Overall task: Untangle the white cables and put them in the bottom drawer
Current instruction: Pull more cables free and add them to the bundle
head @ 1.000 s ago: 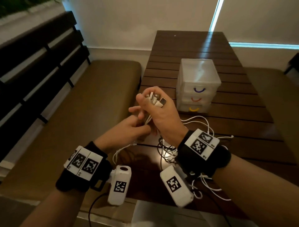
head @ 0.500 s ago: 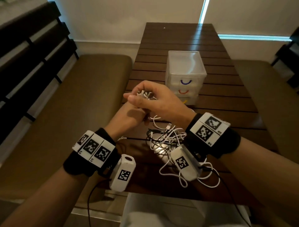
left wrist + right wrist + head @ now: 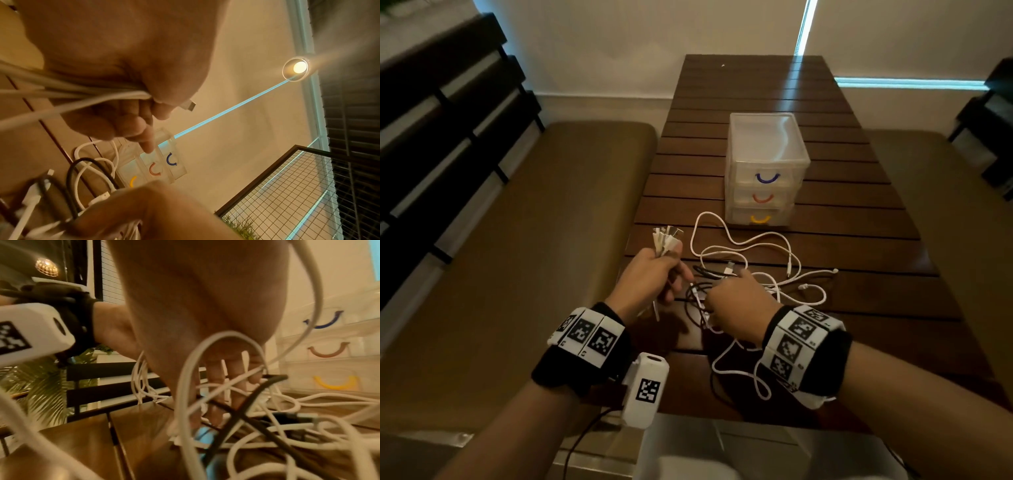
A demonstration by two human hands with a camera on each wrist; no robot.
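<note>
My left hand (image 3: 654, 277) is raised just above the table's left edge and grips a bunch of white cable ends (image 3: 666, 240); a USB plug (image 3: 188, 105) sticks out past its fingers. The rest of the white cables (image 3: 774, 270) lie in a loose tangle on the table, mixed with a black cable (image 3: 702, 270). On that tangle my right hand (image 3: 736, 298) reaches down, thumb and fingertips closing on a white cable (image 3: 185, 402). Behind stands a clear drawer unit (image 3: 767, 161). Its bottom drawer, with the yellow handle (image 3: 759, 219), is shut.
The dark slatted table (image 3: 756, 85) runs away from me, with padded benches on the left (image 3: 517, 240) and right (image 3: 945, 205). Cable loops stretch between my right wrist and the drawer unit. A black slatted backrest (image 3: 431, 137) lines the left side.
Both hands were together in the air with the right hand gripping the cable ends. The left hand now holds them, and the right hand has dropped onto the tangle.
</note>
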